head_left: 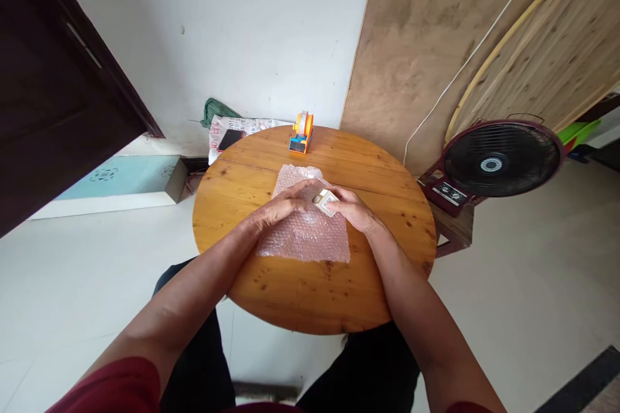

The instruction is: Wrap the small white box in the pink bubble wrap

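Observation:
A sheet of pinkish bubble wrap (303, 242) lies spread on the round wooden table (310, 310). Above its middle, my right hand (356, 210) grips a small pale box (325, 202) with dark printing, thumb on the near face and fingers behind. My left hand (285, 204) is over the left part of the sheet. Its fingers reach toward the box, with thumb and fingers apart and nothing visible between them. Whether its fingertips touch the wrap or the box is hard to make out.
An orange and blue tape dispenser (301, 134) stands at the table's far edge. Behind the table's left side, a dark phone (230, 139) lies on a printed white sack (216, 148). A dark red fan (491, 164) stands to the right, and a light blue box (121, 177) lies at left.

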{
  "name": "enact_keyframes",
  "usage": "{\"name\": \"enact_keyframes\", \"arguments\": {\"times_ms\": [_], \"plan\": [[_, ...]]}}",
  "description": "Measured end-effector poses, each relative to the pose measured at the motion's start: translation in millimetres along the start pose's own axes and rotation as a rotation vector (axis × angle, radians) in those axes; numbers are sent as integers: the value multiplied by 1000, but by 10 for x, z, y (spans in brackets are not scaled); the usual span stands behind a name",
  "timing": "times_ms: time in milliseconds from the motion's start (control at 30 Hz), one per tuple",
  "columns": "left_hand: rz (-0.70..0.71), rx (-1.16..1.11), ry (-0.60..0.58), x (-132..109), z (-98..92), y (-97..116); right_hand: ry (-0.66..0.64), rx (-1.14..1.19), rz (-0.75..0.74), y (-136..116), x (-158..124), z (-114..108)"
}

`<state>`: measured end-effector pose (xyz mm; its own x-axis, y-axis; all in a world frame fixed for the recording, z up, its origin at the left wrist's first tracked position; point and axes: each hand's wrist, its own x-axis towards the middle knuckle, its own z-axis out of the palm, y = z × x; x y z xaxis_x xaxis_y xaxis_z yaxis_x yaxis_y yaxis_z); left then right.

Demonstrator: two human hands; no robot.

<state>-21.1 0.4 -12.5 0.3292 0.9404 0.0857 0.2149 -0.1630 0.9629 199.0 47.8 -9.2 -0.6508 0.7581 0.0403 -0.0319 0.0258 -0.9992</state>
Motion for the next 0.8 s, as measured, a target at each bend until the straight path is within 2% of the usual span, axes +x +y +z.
{"name": "enact_keyframes", "arguments": {"times_ms": [67,167,267,367,500,633,800], "plan": [[-28,-223,102,30,-27,-53,9,-42,-4,-2,-4,27],[-54,-423,177,70,-26,-75,40,-177,-34,-8,-16,116],[-82,-501,212,92,-13,-71,52,-430,-114,-12,-26,220],[-64,-512,217,101,-6,-107,-9,-637,-166,-37,-42,263],[-66,-527,203,105,-3,-176,-42,-649,-122,-93,-76,204],[-83,-506,240,98,-3,-187,-36,-654,-83,-117,-96,153],[-55,-523,224,96,-9,-176,-71,-641,-99,-116,-95,161]]}}
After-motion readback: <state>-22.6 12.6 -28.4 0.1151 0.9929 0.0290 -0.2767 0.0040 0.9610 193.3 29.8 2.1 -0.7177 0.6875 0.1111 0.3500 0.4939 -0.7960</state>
